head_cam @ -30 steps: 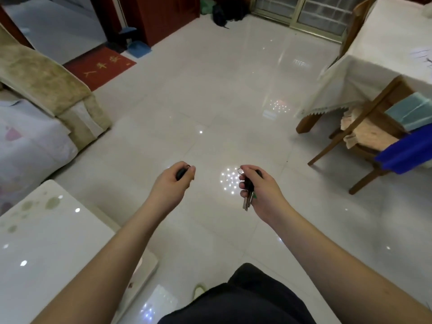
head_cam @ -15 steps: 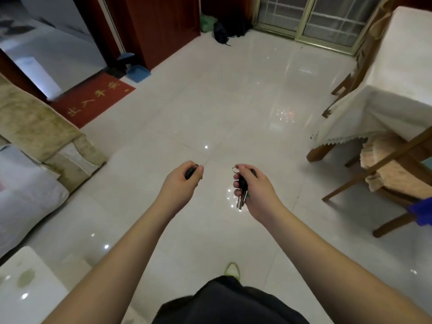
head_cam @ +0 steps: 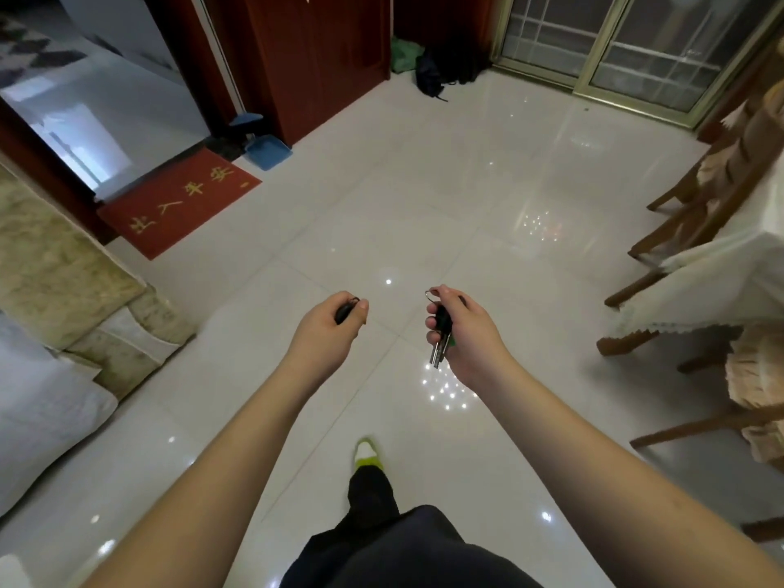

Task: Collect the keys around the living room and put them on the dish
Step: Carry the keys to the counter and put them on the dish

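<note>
Both hands were held out over the glossy pale tiled floor (head_cam: 297, 197), well apart from each other. Her or his left hand (head_cam: 329, 328) was curled round a small black key fob (head_cam: 344, 312), thumb and forefinger pinching its top end. Across from it, the right hand (head_cam: 464, 333) gripped a bunch of silver keys with black heads (head_cam: 441, 337), fingers wrapped round the heads while the blades hung down below the knuckles and a thin metal ring stuck out above the forefinger. One foot in a yellow-green slipper (head_cam: 367, 454) stood on the tiles beneath the arms. Near the doorway lay a red doormat with gold characters (head_cam: 178, 201), a blue plastic dustpan (head_cam: 268, 151) just beyond it. Wooden chairs (head_cam: 700, 214) stood along the room's right side.
</note>
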Tool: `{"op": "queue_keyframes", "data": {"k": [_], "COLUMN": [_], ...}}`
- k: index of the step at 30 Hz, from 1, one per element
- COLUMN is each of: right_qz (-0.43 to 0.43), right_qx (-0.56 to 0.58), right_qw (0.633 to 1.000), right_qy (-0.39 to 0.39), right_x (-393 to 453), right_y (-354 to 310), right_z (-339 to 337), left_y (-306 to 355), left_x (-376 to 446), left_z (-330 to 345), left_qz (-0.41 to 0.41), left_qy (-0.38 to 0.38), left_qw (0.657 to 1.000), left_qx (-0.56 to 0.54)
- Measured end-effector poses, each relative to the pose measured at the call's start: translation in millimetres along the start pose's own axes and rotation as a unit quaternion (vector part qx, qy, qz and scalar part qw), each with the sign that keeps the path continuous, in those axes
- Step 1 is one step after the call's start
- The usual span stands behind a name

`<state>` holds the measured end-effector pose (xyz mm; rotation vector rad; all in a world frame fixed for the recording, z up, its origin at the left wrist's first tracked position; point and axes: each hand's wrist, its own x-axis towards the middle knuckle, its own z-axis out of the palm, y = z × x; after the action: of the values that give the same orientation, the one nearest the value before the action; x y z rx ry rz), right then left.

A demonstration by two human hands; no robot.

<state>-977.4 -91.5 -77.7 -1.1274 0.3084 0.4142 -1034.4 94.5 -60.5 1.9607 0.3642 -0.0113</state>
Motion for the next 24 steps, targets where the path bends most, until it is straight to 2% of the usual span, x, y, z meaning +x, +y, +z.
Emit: {"op": "queue_keyframes", "data": {"k": [5, 9, 16, 24], "right_qz": [0.007, -0.002, -0.045, -0.033], "right_qx": [-0.002, -0.015, -0.006, -0.012], "right_qw": [1.000, 1.000, 0.998, 0.999], "right_qy": [0.010, 0.007, 0.041, 0.012], "right_x": [91, 148, 265, 439], "right_y": [-20, -38, -104, -167], "right_z": [60, 93, 113, 131], "left_y": [3, 26, 49, 71], "left_x": [108, 186, 318, 494], "left_z": [-37, -51, -53, -41], "left_qz": [0.002, 0.029, 0.027, 0.001], "left_qy": [0.022, -0.003, -0.030, -0.031], "left_qw": [1.000, 0.999, 0.999, 0.999], "left_qx": [0.000, 0.016, 0.021, 0.029]}}
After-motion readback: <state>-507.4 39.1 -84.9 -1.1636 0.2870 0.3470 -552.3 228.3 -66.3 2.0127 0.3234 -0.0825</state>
